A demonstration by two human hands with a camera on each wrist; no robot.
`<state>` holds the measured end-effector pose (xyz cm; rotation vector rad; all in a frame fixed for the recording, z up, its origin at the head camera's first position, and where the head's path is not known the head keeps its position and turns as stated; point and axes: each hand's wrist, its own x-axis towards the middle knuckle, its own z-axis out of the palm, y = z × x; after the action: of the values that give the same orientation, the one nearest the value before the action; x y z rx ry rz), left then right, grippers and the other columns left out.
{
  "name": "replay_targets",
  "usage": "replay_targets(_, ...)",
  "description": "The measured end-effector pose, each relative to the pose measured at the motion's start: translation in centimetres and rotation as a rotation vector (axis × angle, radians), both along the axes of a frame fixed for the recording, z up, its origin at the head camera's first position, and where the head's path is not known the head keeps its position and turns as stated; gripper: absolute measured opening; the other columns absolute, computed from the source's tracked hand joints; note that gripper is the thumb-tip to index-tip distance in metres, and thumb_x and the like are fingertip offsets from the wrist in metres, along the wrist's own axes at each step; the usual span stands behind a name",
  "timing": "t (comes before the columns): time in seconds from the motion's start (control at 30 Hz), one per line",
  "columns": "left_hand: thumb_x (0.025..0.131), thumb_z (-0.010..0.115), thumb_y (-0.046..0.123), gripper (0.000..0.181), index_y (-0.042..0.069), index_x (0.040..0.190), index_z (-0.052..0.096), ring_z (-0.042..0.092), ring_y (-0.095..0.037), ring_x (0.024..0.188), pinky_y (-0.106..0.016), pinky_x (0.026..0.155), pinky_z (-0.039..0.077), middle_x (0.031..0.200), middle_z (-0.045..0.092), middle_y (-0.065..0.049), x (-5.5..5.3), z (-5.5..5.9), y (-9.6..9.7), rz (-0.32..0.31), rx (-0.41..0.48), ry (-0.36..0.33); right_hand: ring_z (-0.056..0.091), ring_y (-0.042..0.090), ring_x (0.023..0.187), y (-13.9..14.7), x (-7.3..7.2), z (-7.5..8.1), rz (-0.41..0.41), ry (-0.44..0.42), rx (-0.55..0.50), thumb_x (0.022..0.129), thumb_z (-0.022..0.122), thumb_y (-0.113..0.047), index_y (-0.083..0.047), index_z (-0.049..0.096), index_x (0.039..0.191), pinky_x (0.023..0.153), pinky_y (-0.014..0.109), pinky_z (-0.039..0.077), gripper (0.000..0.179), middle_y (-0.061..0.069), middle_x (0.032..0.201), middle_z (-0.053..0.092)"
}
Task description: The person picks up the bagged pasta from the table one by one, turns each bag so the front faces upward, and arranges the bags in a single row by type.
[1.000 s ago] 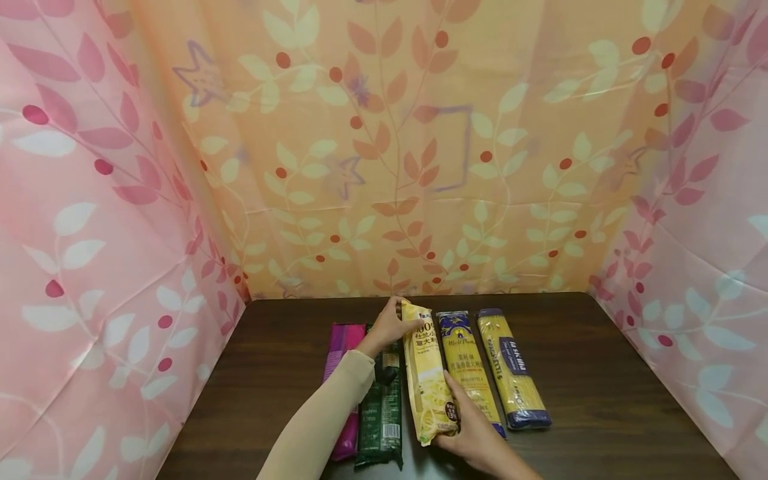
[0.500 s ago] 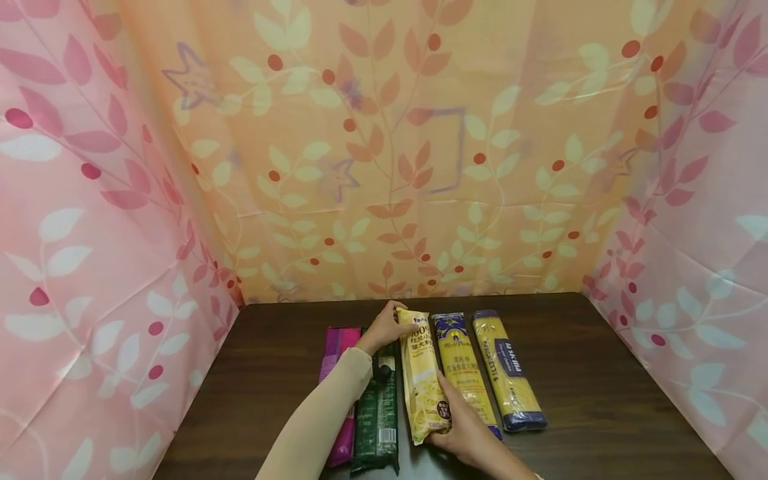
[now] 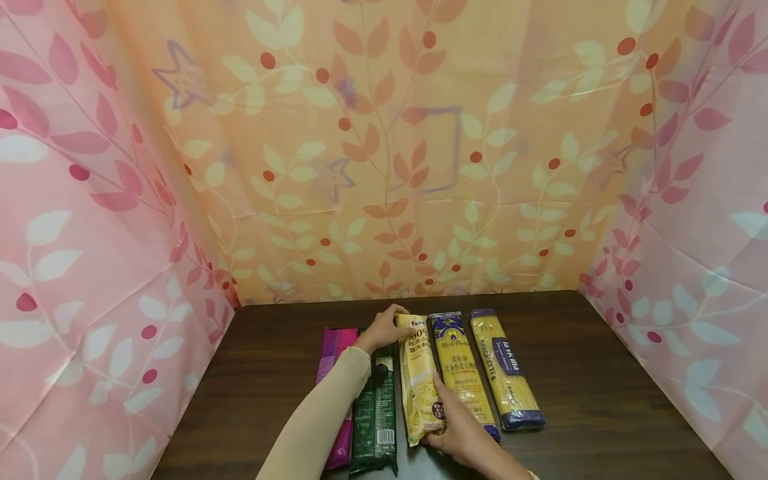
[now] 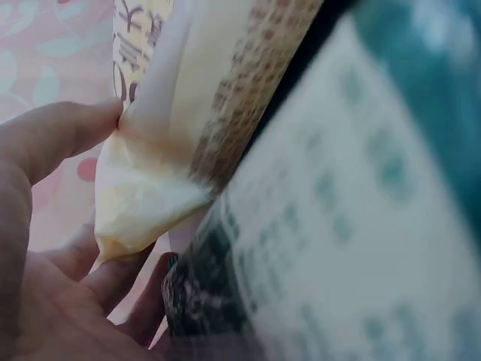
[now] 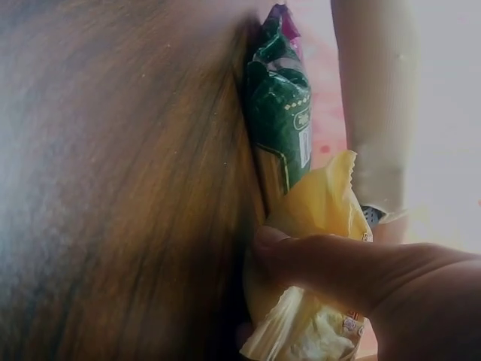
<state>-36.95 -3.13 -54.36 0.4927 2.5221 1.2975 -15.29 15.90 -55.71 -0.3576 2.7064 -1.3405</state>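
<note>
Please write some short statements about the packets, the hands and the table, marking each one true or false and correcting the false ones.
1. The left hand holds the far end of the middle packet. True.
2. The green packet lies between the magenta packet and the middle packet. True.
3. The right hand grips the green packet. False: the right hand holds the near end of the middle packet.
4. The rightmost packet has dark blue ends. True.
5. The table top is plain white. False: the table is dark brown with a wood grain.
</note>
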Motion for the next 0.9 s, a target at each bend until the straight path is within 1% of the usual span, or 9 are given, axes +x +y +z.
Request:
replay_targets(0.07, 0.1, 0.079, 0.038, 0.051, 0.016, 0.141, 0.058, 0.056, -0.04, 0.132, -0.06, 0.102, 0.051, 0.152, 0.052, -0.02, -0.1, 0.1, -0.1, -0.009, -0.016, 0.002, 0.043, 0.063, 0.14, 0.0, -0.1, 0.0, -0.003, -0.011, 0.018, 0.074, 0.097, -0.009, 0.008, 0.017, 0.168, 0.11, 0.072, 0.041, 0.124, 0.042, 0.16, 0.034)
replay_targets(0.17, 0.1, 0.08, 0.037, 0.05, 0.015, 0.14, 0.06, 0.06, -0.04, 0.127, -0.059, 0.101, 0.052, 0.151, 0.054, -0.02, -0.2, 0.2, -0.3, -0.019, -0.023, 0.011, 0.04, 0.066, 0.141, 0.0, -0.2, 0.1, -0.008, -0.041, 0.052, 0.075, 0.099, -0.017, 0.004, 0.017, 0.169, 0.108, 0.074, 0.042, 0.126, 0.044, 0.16, 0.031)
replay_targets(0.23, 0.1, 0.08, 0.037, 0.05, 0.014, 0.14, 0.062, 0.054, -0.043, 0.135, -0.061, 0.105, 0.05, 0.152, 0.052, -0.02, -0.2, 0.2, -0.3, -0.018, -0.04, 0.025, 0.042, 0.065, 0.139, 0.2, -0.2, 0.4, 0.001, -0.059, 0.062, 0.077, 0.099, -0.023, 0.002, 0.016, 0.17, 0.104, 0.074, 0.046, 0.127, 0.043, 0.159, 0.031)
replay_targets(0.33, 0.1, 0.08, 0.035, 0.048, 0.015, 0.141, 0.065, 0.043, -0.046, 0.146, -0.064, 0.11, 0.045, 0.155, 0.049, -0.021, -0.2, 0.3, -0.5, -0.014, -0.074, 0.048, 0.046, 0.061, 0.138, 0.5, -0.1, 0.8, 0.042, -0.078, 0.086, 0.08, 0.098, -0.034, 0.0, 0.017, 0.171, 0.099, 0.07, 0.051, 0.126, 0.039, 0.16, 0.031)
replay_targets(0.4, 0.1, 0.08, 0.035, 0.048, 0.016, 0.142, 0.067, 0.037, -0.047, 0.15, -0.065, 0.113, 0.043, 0.156, 0.049, -0.02, -0.1, 0.2, -0.6, -0.012, -0.106, 0.064, 0.047, 0.058, 0.139, 0.7, 0.1, 1.1, 0.072, -0.086, 0.097, 0.083, 0.095, -0.038, 0.001, 0.021, 0.17, 0.098, 0.069, 0.052, 0.121, 0.036, 0.161, 0.031)
replay_targets(0.5, 0.101, 0.08, 0.034, 0.048, 0.016, 0.143, 0.068, 0.036, -0.047, 0.151, -0.067, 0.115, 0.039, 0.158, 0.048, -0.019, 0.2, 0.4, -0.8, -0.013, -0.144, 0.082, 0.043, 0.058, 0.143, 0.8, 0.4, 1.5, 0.107, -0.065, 0.137, 0.085, 0.093, -0.038, 0.003, 0.028, 0.167, 0.101, 0.07, 0.05, 0.112, 0.036, 0.163, 0.032)
replay_targets(0.6, 0.101, 0.078, 0.034, 0.05, 0.015, 0.146, 0.067, 0.036, -0.048, 0.15, -0.068, 0.117, 0.035, 0.16, 0.048, -0.019, 0.3, 0.6, -1.0, -0.028, -0.177, 0.109, 0.041, 0.058, 0.144, 0.8, 0.6, 1.5, 0.119, -0.029, 0.163, 0.086, 0.093, -0.03, 0.005, 0.034, 0.165, 0.103, 0.069, 0.049, 0.104, 0.036, 0.161, 0.034)
replay_targets(0.73, 0.103, 0.076, 0.035, 0.056, 0.012, 0.152, 0.063, 0.037, -0.049, 0.149, -0.069, 0.118, 0.034, 0.161, 0.049, -0.018, 0.1, 0.3, -1.2, -0.061, -0.209, 0.136, 0.041, 0.057, 0.145, 0.8, 0.7, 1.2, 0.121, -0.006, 0.181, 0.086, 0.094, -0.029, 0.004, 0.036, 0.164, 0.102, 0.067, 0.05, 0.102, 0.035, 0.162, 0.035)
replay_targets(0.9, 0.105, 0.073, 0.036, 0.058, 0.012, 0.155, 0.059, 0.037, -0.049, 0.149, -0.068, 0.117, 0.036, 0.162, 0.049, -0.017, 0.3, 0.3, -1.4, -0.07, -0.224, 0.139, 0.042, 0.055, 0.145, 0.7, 0.7, 1.1, 0.125, -0.018, 0.188, 0.088, 0.092, -0.033, 0.002, 0.036, 0.165, 0.1, 0.065, 0.052, 0.101, 0.033, 0.163, 0.034)
